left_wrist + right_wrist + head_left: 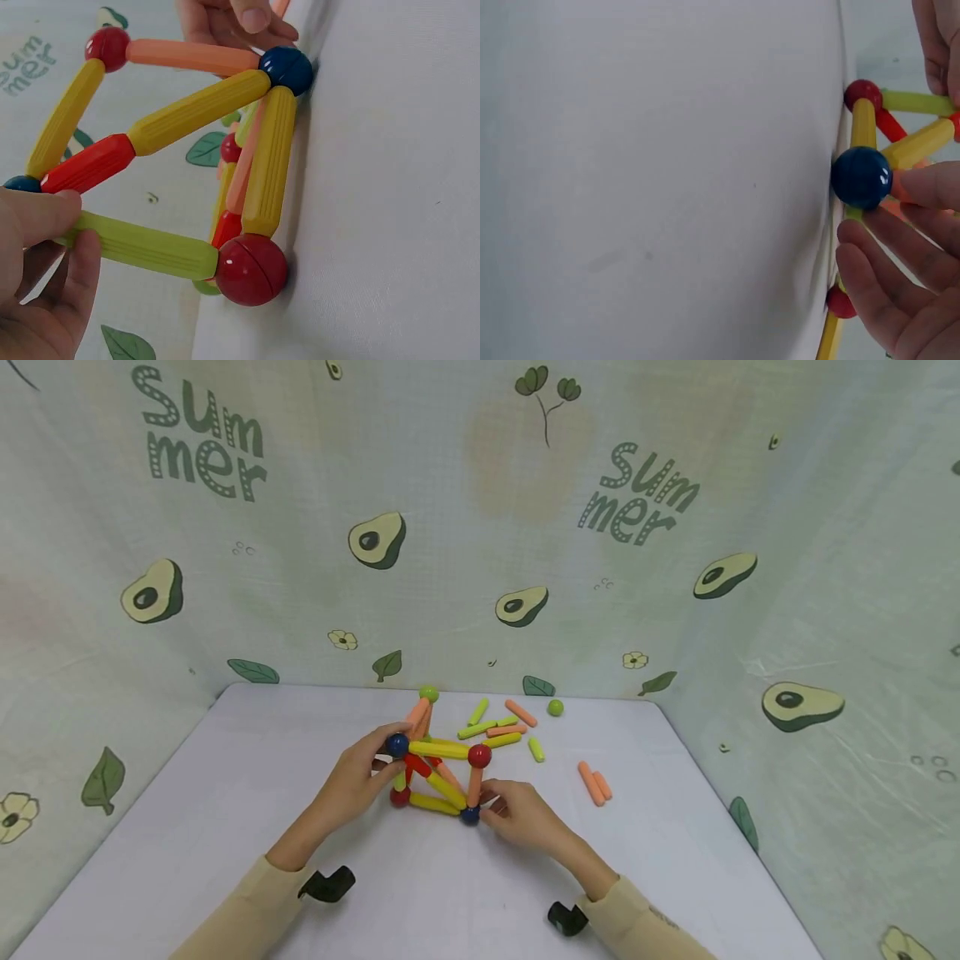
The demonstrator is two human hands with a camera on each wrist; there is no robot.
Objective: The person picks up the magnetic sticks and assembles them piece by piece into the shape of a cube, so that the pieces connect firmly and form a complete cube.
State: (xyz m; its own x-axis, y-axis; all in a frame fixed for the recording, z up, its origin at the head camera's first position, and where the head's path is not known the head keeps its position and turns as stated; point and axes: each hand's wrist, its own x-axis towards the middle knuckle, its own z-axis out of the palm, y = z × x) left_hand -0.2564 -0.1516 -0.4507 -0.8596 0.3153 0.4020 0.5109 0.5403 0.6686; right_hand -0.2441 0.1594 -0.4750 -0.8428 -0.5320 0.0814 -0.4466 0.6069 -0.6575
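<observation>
A frame of coloured rods and balls [479,756] stands on the table, with red balls, blue balls and a green ball on top. My left hand [363,777] grips its upper left corner at a blue ball; in the left wrist view the thumb of that hand [37,255] lies by a red rod [90,163], fingers behind a green rod [157,246]. At the lower front blue ball [470,815], my right hand [525,814] has thumb and fingertips around it. The right wrist view shows this blue ball [862,178] against the fingers of the right hand [900,277].
Loose green rods [478,712] and orange rods [521,712] lie behind the frame, to its right. A green ball [555,707] rests near the table's back edge. Two orange rods [591,783] are farther right. A patterned cloth [450,485] hangs behind the table [225,752].
</observation>
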